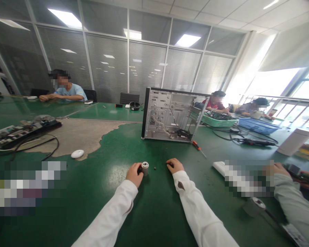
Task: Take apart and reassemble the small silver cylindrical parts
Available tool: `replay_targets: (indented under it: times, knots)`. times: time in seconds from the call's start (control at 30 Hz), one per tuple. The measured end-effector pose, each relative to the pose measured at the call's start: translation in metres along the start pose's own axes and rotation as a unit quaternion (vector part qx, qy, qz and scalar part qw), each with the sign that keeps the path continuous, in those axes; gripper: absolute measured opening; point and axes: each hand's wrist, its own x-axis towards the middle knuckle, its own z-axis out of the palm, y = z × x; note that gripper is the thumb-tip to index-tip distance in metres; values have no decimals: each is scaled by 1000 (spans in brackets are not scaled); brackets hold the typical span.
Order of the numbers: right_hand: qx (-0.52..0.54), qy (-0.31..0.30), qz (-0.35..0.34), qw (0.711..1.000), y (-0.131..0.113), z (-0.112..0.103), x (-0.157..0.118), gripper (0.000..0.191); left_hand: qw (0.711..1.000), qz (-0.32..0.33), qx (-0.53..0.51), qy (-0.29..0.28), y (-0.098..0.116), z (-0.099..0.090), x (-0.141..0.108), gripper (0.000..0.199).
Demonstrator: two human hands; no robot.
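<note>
Fingers of my left hand (135,174) are wrapped against the side of a small silver metal cylinder (145,168), which stands upright on the green table (154,206). To its right, a tiny dark piece (155,168) lies on the tabletop between my hands. My right hand (174,165) rests on the table with its fingers curled together; whatever they hold, if anything, is hidden. Beyond both hands stands an open computer case (170,115) with cables inside. An orange-handled screwdriver (196,145) lies by the case's lower right corner.
At the left are a circuit assembly (23,130), cables and a white oval object (77,153). Green (218,120) and blue (259,126) baskets stand back right. A co-worker's hand (278,169), a white strip (237,176) and another cylinder (254,206) are at the right. Other people sit farther off.
</note>
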Motion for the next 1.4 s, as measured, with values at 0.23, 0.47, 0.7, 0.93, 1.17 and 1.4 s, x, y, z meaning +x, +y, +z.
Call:
replay_targets:
  times: [0.23,0.47,0.7,0.93,1.17,1.4]
  knots:
    - [3,-20,-1,1000,-4,-5,-1,16,1000,-10,1,-1,0,0,0,35]
    - [-1,-21,3,1000,-5,-3,-1,17,1000,-5,1,-3,-1,1,0,35]
    - [-1,-6,18,1000,-3,3,-1,16,1000,-12,-6,2,1,1,-2,36]
    - [2,-2,19,1000,-4,5,-1,16,1000,-10,-7,5,1,1,-2,35]
    - [17,-12,7,1000,-11,-1,-2,15,1000,3,-13,15,1,0,-2,35]
    - [110,-46,-48,992,-54,-12,-16,30,1000,6,-11,2,5,-2,-2,34]
